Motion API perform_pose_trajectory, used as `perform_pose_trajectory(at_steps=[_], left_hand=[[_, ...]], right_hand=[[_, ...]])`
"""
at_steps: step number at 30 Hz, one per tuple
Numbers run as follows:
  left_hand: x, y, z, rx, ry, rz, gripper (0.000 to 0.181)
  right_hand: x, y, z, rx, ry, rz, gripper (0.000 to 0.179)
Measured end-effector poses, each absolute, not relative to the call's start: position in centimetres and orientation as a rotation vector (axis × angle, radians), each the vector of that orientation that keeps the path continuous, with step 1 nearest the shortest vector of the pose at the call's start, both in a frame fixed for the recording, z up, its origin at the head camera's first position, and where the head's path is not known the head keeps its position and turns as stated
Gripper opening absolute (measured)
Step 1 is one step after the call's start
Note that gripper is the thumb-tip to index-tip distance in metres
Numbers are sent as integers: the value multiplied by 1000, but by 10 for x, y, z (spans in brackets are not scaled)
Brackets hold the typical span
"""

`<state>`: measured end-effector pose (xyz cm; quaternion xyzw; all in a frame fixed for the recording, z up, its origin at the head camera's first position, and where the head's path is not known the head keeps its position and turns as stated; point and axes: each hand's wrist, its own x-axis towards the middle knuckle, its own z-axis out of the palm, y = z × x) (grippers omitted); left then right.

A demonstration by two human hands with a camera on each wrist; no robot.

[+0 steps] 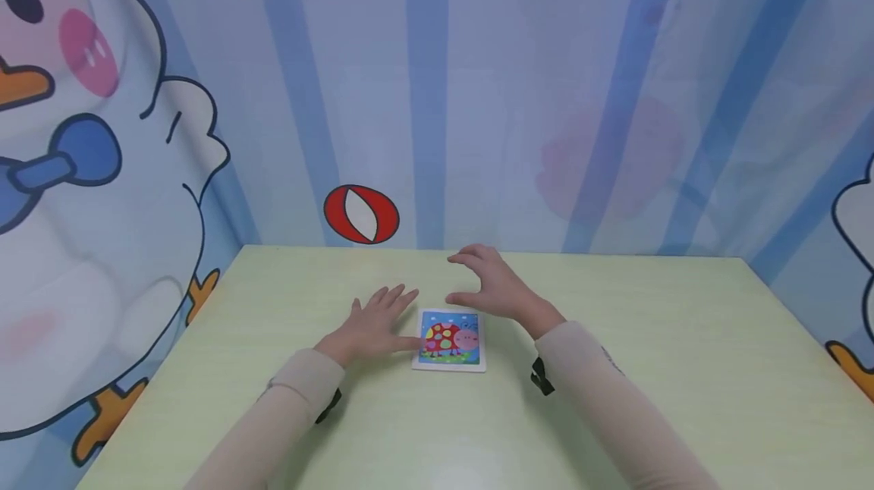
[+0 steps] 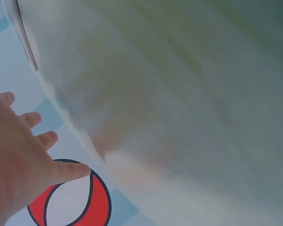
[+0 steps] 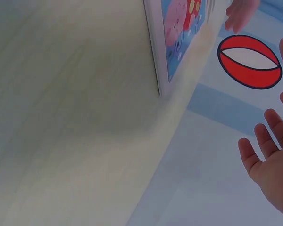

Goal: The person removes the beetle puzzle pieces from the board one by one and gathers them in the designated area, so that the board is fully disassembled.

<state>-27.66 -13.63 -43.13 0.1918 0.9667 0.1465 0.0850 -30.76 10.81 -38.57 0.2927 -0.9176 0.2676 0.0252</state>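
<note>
A square picture board [image 1: 451, 359] with a white border lies flat on the table, showing a red spotted ladybug on blue. Its pale raised edge shows in the right wrist view, where the board [image 3: 177, 33] is cut off at the top. My left hand [image 1: 372, 327] hovers at the board's left side with fingers spread; from the head camera its thumb overlaps the border, and whether it touches cannot be told. Beyond the board's far right corner is my right hand [image 1: 497, 287], thumb and fingers apart in a loose curve. Neither hand holds anything.
The pale yellow table [image 1: 655, 369] ends at a blue striped backdrop [image 1: 492, 95]. Printed on that cloth are a red and white ball [image 1: 334, 213] and a large white duck [image 1: 150, 247] at the left. Dark straps [image 1: 542, 378] show under both wrists.
</note>
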Motion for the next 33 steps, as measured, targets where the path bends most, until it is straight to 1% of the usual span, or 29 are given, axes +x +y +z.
perform_pose_trajectory(at_steps=[6, 18, 24, 33], left_hand=[[-275, -135, -432, 573, 2865, 405, 90], [-273, -132, -433, 519, 2827, 320, 87], [-274, -133, -433, 522, 2813, 308, 85], [-274, -133, -435, 538, 2803, 296, 84]], right_hand=[[-309, 95, -399, 900, -2902, 894, 64], [-310, 80, -415, 811, -3058, 1094, 51], [-310, 74, -419, 805, -3098, 1091, 45], [-311, 68, -425, 760, -3156, 1106, 41]])
